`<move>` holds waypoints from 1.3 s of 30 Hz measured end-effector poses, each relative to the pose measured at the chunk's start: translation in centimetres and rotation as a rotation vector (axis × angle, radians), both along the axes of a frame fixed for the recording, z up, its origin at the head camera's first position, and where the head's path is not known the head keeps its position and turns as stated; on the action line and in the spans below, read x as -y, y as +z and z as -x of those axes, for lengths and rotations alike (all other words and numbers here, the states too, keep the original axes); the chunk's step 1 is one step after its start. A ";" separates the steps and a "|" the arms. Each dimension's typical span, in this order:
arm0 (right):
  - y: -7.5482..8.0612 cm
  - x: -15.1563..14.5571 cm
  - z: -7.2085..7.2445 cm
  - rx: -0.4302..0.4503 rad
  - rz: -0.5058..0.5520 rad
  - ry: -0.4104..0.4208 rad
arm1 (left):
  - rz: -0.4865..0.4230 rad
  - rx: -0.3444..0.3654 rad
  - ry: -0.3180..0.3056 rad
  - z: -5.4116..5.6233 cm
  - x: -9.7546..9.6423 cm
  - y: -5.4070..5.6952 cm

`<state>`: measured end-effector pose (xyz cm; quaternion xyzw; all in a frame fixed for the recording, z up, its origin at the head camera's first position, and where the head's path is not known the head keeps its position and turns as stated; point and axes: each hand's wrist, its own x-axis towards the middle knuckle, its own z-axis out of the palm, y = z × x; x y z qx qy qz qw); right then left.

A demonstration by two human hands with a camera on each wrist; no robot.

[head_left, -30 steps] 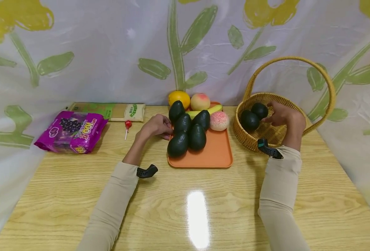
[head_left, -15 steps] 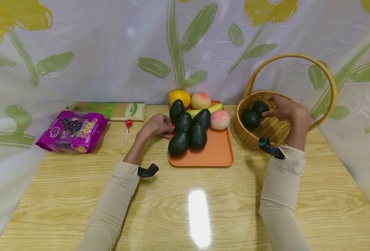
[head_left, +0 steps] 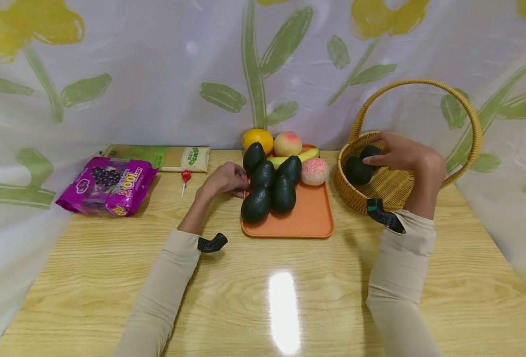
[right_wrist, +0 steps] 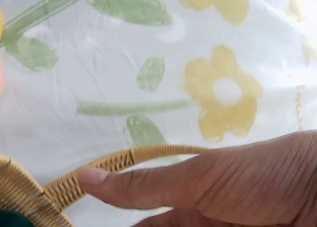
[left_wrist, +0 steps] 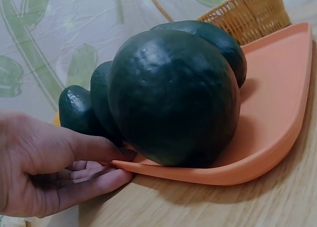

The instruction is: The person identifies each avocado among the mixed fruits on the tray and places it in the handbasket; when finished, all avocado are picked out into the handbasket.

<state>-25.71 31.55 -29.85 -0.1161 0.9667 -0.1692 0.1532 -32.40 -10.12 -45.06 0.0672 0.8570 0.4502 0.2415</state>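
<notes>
Fingers point(left_wrist: 101, 185) of the left hand point(head_left: 222, 179) pinch the orange tray point(head_left: 309, 215) by its rim at the table's point(head_left: 334, 287) back edge; lifting could tilt it and roll the piled avocados point(head_left: 256, 205) off. The right hand point(head_left: 405, 152), fingers and thumb apart, hangs over the rear avocado point(head_left: 370, 150) in the basket point(head_left: 351, 196), toward the back right corner; contact is unclear.
</notes>
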 end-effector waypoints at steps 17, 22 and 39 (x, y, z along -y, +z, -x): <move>0.9 3.1 -0.9 0.000 0.061 0.111 | 0.041 -0.027 -0.024 0.3 -0.4 0.0; 1.4 3.7 -1.0 0.017 0.087 0.132 | 0.037 -0.027 -0.015 0.3 -0.2 0.3; 1.3 6.3 -1.0 0.046 0.086 0.202 | 0.033 -0.020 -0.013 0.3 0.0 0.4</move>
